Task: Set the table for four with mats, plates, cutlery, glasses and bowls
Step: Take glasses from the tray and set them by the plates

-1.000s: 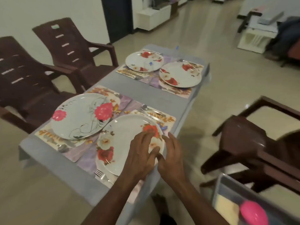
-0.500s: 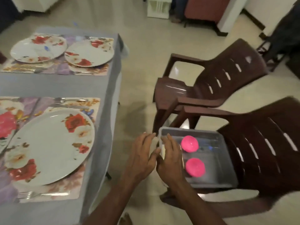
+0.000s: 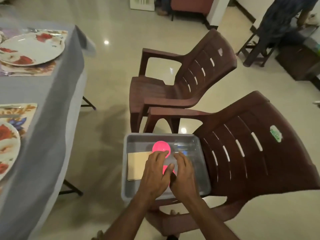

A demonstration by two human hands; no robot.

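Observation:
A grey plastic tub [image 3: 204, 163] sits on the seat of a brown chair [image 3: 259, 161]. Two pink bowls lie upside down in it: one [image 3: 160, 146] at the far side, the other [image 3: 165, 169] showing between my hands. A beige flat stack [image 3: 136, 166] lies at the tub's left, and something clear like glasses [image 3: 184, 146] at its far right. My left hand [image 3: 155, 174] and right hand [image 3: 184, 172] hang side by side over the tub with fingers spread, holding nothing. The left fingertips reach the far bowl's edge.
The grey-clothed table [image 3: 52, 104] stands at the left with floral plates [image 3: 31, 49] on patterned mats [image 3: 24, 113] and cutlery beside them. A second brown chair [image 3: 173, 87] stands beyond the tub. A person [image 3: 284, 14] stands at the far right by dark furniture.
My view swung right from the table to the chair with the tub. Both hands left the near plate and now hover inside the tub over the pink bowls.

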